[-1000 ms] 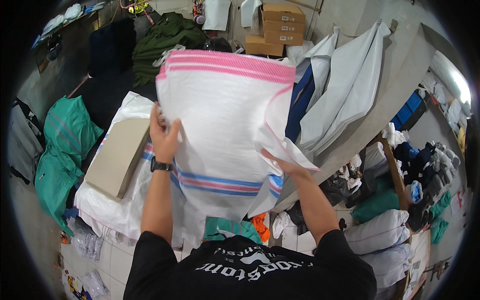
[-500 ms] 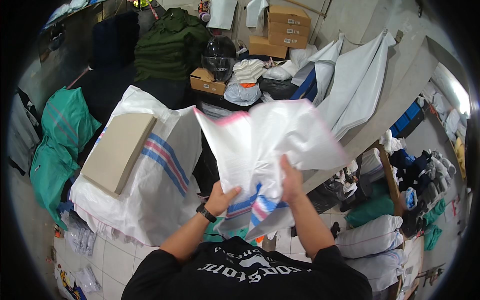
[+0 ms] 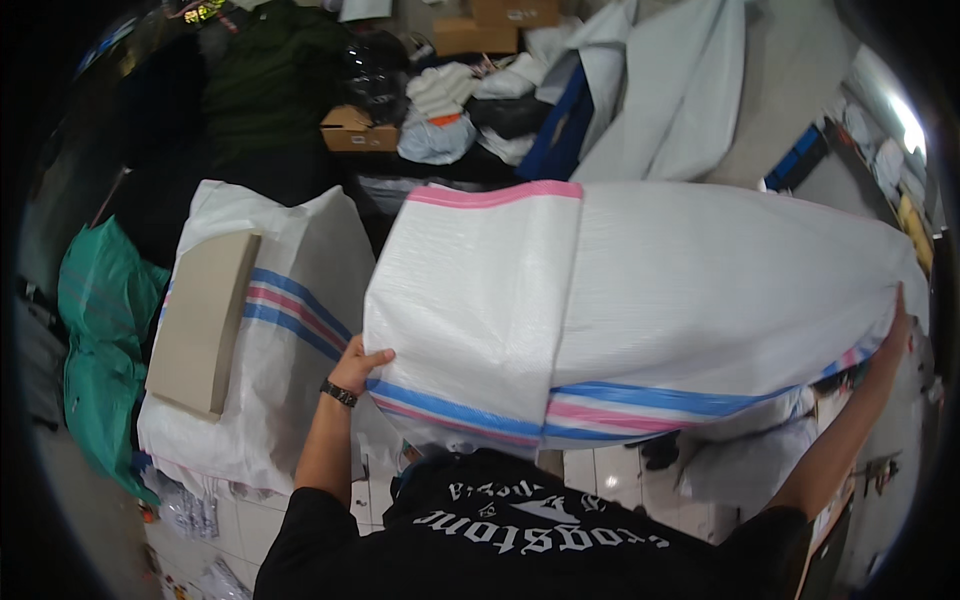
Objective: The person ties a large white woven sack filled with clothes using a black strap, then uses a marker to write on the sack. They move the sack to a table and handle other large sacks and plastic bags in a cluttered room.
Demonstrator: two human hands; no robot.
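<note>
A white woven sack (image 3: 690, 290) with blue and pink stripes is stretched out flat in front of my chest. Part of it is folded over at the left, where a pink edge shows along the top. My left hand (image 3: 358, 368) grips its left side, thumb on top and fingers hidden beneath. At the far right end, my right hand (image 3: 896, 325) holds the sack's edge, its fingers partly hidden. To the left stands a bulky white sack (image 3: 295, 390) with matching stripes, and a flat beige slab (image 3: 200, 330) lies on top of it.
Green sacks (image 3: 100, 370) stand at the far left. Behind are a brown cardboard box (image 3: 360, 137), a dark helmet (image 3: 375, 80), bundled white cloth (image 3: 440, 92) and hanging white sheets (image 3: 670, 90). Full white sacks (image 3: 750, 460) lie on the right below the stretched one.
The sack has gone from bunched between my hands to spread wide. My right hand has moved far right, my left hand somewhat left. The view has shifted right.
</note>
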